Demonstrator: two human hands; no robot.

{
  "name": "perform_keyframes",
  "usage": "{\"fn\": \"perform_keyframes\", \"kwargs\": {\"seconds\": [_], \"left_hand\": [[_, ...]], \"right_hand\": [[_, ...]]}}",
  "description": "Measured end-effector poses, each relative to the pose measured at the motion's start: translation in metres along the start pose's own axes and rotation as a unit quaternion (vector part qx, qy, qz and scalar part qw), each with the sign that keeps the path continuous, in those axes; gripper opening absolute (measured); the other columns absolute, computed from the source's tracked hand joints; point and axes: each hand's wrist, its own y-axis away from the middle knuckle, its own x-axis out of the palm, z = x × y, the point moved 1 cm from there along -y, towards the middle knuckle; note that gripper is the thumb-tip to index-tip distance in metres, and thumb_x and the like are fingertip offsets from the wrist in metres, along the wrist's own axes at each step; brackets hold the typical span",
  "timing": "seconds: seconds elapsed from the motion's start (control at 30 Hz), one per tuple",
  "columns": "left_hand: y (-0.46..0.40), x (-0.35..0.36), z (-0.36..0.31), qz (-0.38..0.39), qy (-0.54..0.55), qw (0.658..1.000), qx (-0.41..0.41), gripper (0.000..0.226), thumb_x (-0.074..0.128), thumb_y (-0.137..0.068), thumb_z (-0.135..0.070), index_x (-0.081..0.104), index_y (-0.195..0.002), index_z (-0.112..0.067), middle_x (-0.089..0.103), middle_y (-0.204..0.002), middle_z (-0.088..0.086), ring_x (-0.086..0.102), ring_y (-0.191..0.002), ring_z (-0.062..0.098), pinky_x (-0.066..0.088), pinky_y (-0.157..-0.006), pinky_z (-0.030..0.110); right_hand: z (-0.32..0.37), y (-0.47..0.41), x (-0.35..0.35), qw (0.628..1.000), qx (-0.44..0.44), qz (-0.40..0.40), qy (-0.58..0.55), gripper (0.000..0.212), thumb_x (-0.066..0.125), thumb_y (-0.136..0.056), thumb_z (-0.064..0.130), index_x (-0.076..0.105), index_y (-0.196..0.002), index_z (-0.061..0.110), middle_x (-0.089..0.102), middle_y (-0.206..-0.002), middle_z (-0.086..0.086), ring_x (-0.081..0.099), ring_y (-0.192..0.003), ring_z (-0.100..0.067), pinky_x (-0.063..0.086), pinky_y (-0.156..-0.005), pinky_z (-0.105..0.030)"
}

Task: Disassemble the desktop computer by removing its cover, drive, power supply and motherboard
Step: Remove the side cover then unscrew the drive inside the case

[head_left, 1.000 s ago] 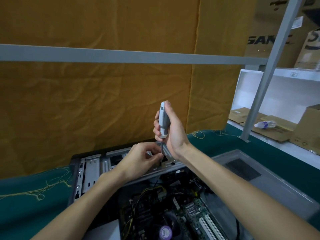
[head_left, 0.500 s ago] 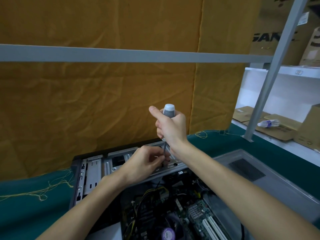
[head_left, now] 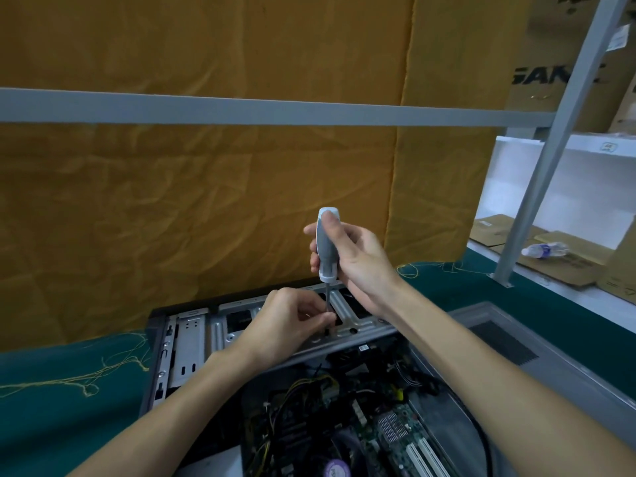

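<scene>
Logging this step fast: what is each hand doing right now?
Left hand: fingers pinch the shaft of the screwdriver near its tip, at the metal bracket.
Right hand: grips the screwdriver's handle, upright.

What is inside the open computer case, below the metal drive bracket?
Inside the computer case, below the drive bracket, the motherboard shows with white expansion slots and yellow and black cables. Both forearms cover parts of it; the screw under the screwdriver tip is hidden by the left hand.

Open desktop computer case (head_left: pixel 192 342) lies flat on green cloth, motherboard (head_left: pixel 385 438) and wiring exposed inside.
</scene>
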Motion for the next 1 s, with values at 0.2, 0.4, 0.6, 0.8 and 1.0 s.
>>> {"fn": "perform_keyframes", "kwargs": {"seconds": [0.2, 0.4, 0.6, 0.8, 1.0], "left_hand": [[0.000, 0.006, 0.001, -0.031, -0.043, 0.999, 0.011, 0.017, 0.072, -0.094, -0.037, 0.069, -0.080, -0.027, 0.072, -0.075, -0.009, 0.067, -0.067, 0.007, 0.050, -0.060, 0.020], [-0.001, 0.005, -0.004, 0.019, 0.029, 0.999, 0.006, 0.009, 0.070, -0.096, -0.017, 0.075, -0.095, -0.024, 0.078, -0.088, -0.008, 0.075, -0.080, 0.011, 0.059, -0.070, 0.027], [0.000, 0.008, -0.005, -0.039, -0.025, 0.999, 0.009, 0.018, 0.079, -0.088, -0.030, 0.069, -0.075, -0.023, 0.072, -0.069, -0.006, 0.065, -0.061, 0.008, 0.049, -0.058, 0.020], [0.000, 0.002, -0.002, 0.010, 0.000, 1.000, 0.003, 0.005, 0.076, -0.091, -0.020, 0.074, -0.090, -0.024, 0.077, -0.087, -0.011, 0.074, -0.081, 0.007, 0.060, -0.077, 0.028], [-0.001, 0.006, -0.004, -0.013, -0.023, 1.000, 0.003, 0.011, 0.079, -0.088, -0.031, 0.071, -0.085, -0.025, 0.076, -0.080, -0.011, 0.072, -0.073, 0.007, 0.058, -0.069, 0.025]], "right_hand": [[-0.003, 0.006, 0.004, 1.000, 0.009, 0.012, -0.019, 0.056, 0.066, -0.087, 0.049, 0.051, -0.116, 0.004, 0.069, -0.086, -0.010, 0.063, -0.069, -0.020, 0.056, -0.071, -0.033], [-0.004, 0.010, 0.004, 0.999, 0.016, 0.004, -0.036, 0.065, 0.050, -0.091, 0.058, 0.063, -0.116, 0.000, 0.070, -0.090, -0.012, 0.064, -0.079, -0.022, 0.054, -0.079, -0.037], [-0.010, 0.010, 0.005, 0.999, -0.015, -0.042, -0.012, 0.041, 0.075, -0.090, 0.033, 0.056, -0.114, 0.006, 0.073, -0.085, -0.004, 0.066, -0.071, -0.015, 0.057, -0.069, -0.029], [-0.008, 0.013, -0.001, 0.999, -0.016, -0.002, -0.033, 0.060, 0.070, -0.083, 0.048, 0.061, -0.121, 0.003, 0.070, -0.088, -0.004, 0.067, -0.076, -0.018, 0.058, -0.079, -0.034], [-0.011, 0.009, -0.001, 0.998, -0.040, -0.035, -0.021, 0.037, 0.074, -0.088, 0.033, 0.062, -0.108, 0.005, 0.070, -0.085, -0.002, 0.068, -0.080, -0.017, 0.055, -0.080, -0.028]]}}
